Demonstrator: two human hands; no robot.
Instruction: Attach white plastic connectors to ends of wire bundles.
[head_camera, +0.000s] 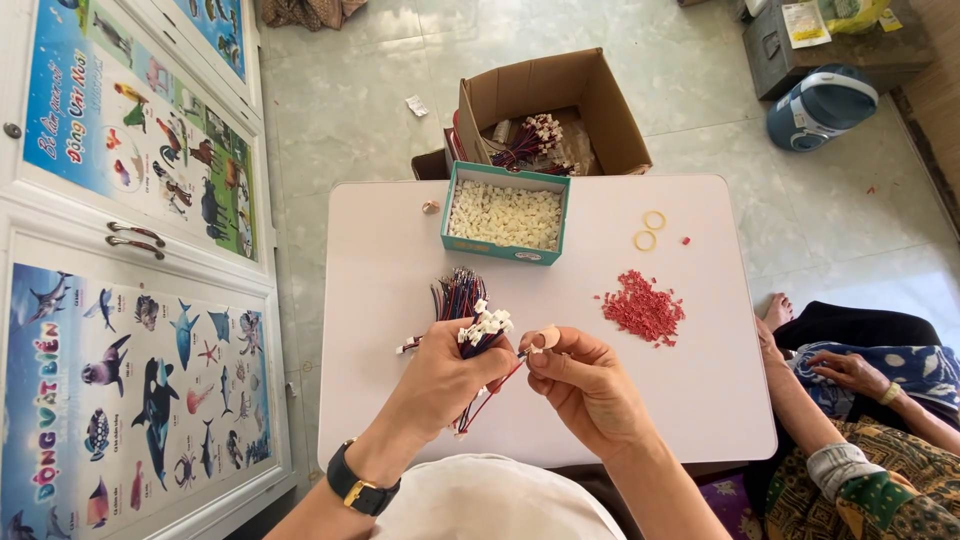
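My left hand (445, 385) grips a bundle of red, blue and black wires with small white connectors (484, 328) at their ends. My right hand (585, 385) pinches the end of a single wire right beside the bundle; the index finger wears a tan bandage. More loose wires (456, 293) lie on the white table (400, 250) just beyond my hands. A teal box of small white connectors (506, 214) stands at the table's far middle. A pile of tiny red pieces (642, 307) lies to the right.
Two yellow rubber bands (649, 230) lie at the far right of the table. An open cardboard box (550, 110) with wire bundles sits on the tiled floor behind. Another person (850, 430) sits at the right. A cabinet with animal posters (130, 250) stands left.
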